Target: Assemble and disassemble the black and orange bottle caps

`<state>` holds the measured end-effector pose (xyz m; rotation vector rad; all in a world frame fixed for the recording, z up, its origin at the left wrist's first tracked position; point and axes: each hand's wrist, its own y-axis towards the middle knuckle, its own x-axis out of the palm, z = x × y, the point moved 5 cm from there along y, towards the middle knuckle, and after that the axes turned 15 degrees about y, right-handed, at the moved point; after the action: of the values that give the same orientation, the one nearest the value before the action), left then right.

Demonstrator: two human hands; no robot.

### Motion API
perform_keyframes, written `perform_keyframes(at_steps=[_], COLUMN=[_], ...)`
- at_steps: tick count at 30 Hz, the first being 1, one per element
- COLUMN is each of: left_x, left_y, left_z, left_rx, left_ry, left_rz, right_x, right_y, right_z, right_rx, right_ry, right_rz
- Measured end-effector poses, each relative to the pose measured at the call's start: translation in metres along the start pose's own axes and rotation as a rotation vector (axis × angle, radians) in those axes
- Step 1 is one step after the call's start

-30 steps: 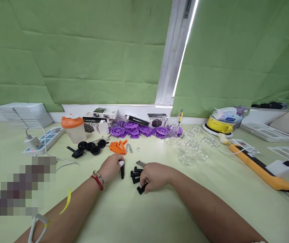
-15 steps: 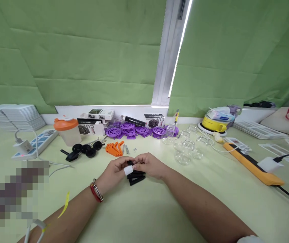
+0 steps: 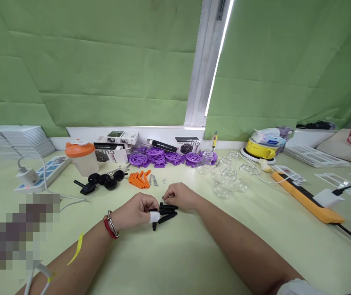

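Green blinds (image 3: 101, 69) covered the window behind a pale green table (image 3: 169, 262), the widest surface recorded. Beyond the grip, at the back edge: white product boxes (image 3: 117, 146), partly lettered "CUP HOLDER"; other print too small to read. Before them, a row of purple wheels (image 3: 163, 157). Left of the grip and further back: one clear shaker cup with orange lid (image 3: 81, 157), contents not discernible. Right of the grip: a cluster of clear glass jars (image 3: 227, 180), apparently holding nothing; beyond them, a yellow cup (image 3: 260, 150) under white packets. Far right: an orange power strip (image 3: 304, 199). Just behind the grip: orange clips (image 3: 139, 179), black knobs (image 3: 101, 181), several screws (image 3: 153, 179).

Left hand (image 3: 135, 211), one fingertip taped white, was closed around a black peg (image 3: 154, 223) pointing down at the table. Right hand (image 3: 180, 196) rested with fingers curled on the black pegs (image 3: 167, 212) lying directly beside the left hand; whether it pinched one could not be told.
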<state>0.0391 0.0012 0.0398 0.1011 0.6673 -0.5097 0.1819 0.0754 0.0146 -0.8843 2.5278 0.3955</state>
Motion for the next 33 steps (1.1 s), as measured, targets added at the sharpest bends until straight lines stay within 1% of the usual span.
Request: perform_keyframes(at_steps=[3,7,12,18,23,28,33], left_x=[0.004,0.004,0.004,0.003,0.002,0.002,0.001], left_y=[0.001,0.004,0.005,0.005,0.005,0.004,0.005], left_z=[-0.008,-0.014,-0.017,-0.018,-0.017,-0.019,-0.019], left_rx=[0.013,0.02,0.022,0.015,0.016,0.005,-0.001], left_ry=[0.048,0.068,0.096,0.113,0.131,0.11,0.122], left_rz=[-0.051,-0.064,-0.067,-0.061,-0.069,-0.076,-0.083], right_x=[0.006,0.01,0.01,0.007,0.002,0.009,0.013], right_y=[0.002,0.003,0.002,0.001,0.001,0.004,0.005], right_z=[-0.009,-0.017,-0.02,-0.021,-0.021,-0.019,-0.018], right_rx=[-0.011,0.035,0.079,0.093,0.051,0.002,-0.011], right_ry=[-0.123,-0.249,-0.359,-0.34,-0.273,-0.298,-0.36], right_rz=[-0.054,-0.092,-0.125,-0.126,-0.084,-0.118,-0.136])
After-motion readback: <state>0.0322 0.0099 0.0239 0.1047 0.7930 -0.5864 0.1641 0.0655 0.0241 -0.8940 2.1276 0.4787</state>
